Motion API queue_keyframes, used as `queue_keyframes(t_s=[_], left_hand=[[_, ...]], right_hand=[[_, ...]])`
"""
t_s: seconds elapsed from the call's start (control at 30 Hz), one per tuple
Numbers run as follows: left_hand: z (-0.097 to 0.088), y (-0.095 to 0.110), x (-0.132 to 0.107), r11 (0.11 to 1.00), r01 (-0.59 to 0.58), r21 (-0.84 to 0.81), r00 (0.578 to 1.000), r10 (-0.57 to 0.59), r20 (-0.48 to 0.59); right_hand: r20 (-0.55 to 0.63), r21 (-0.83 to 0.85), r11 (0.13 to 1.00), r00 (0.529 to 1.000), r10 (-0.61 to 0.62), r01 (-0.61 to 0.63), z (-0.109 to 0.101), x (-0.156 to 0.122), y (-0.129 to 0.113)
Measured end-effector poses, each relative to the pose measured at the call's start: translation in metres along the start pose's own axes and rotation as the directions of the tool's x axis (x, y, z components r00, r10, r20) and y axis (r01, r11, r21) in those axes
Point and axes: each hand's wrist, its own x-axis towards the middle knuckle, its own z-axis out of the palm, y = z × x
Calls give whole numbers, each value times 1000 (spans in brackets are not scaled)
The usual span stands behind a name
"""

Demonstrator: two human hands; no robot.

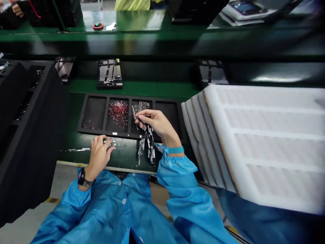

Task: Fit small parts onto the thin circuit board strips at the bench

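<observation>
My left hand (pixel 99 152) rests low over the green bench, its thumb and fingers curled round a small circuit board (pixel 111 144). A thin black-and-white strip (pixel 78 149) lies to the left of that hand. My right hand (pixel 153 122) is closed in a pinch over the third compartment of a black foam tray (pixel 104 131); what the fingertips hold is dark and partly hidden. Several small gold-edged circuit boards (pixel 141 105) lie in that compartment. Below the right hand, a bunch of black and silver flex strips (pixel 146 147) overlaps the tray's front edge and the bench.
Red-wired small parts (pixel 118 112) fill the tray's second compartment; a few (pixel 91 125) lie in the first. Stacked white foam trays (pixel 274 135) stand right, black foam trays (pixel 38 135) left. Device assemblies (pixel 109 73) sit behind. A red tape roll (pixel 98 26) lies on the shelf.
</observation>
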Motion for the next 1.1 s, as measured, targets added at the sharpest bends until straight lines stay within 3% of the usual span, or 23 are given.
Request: queue_keyframes(t_s=[0.47,0.67,0.77,0.87,1.0,1.1], left_hand=[[5,3,4,993,-75,-88,997,74,-14],[-10,-2,9,953,-65,-297,997,49,-59],[-26,-5,22,853,34,-521,995,-76,-58],[-46,-3,41,676,161,-719,981,-191,40],[-71,10,68,531,218,-819,964,-249,95],[-76,22,91,453,209,-867,964,-243,105]], right_hand=[[30,-113,992,998,-60,64,9,3,0],[77,-157,984,995,-69,81,10,2,-1],[101,-172,980,991,-82,99,12,0,-3],[140,-197,974,986,-87,114,18,-2,-5],[163,-204,969,981,-105,137,24,-3,-4],[133,-209,964,982,-136,162,28,-4,-3]])
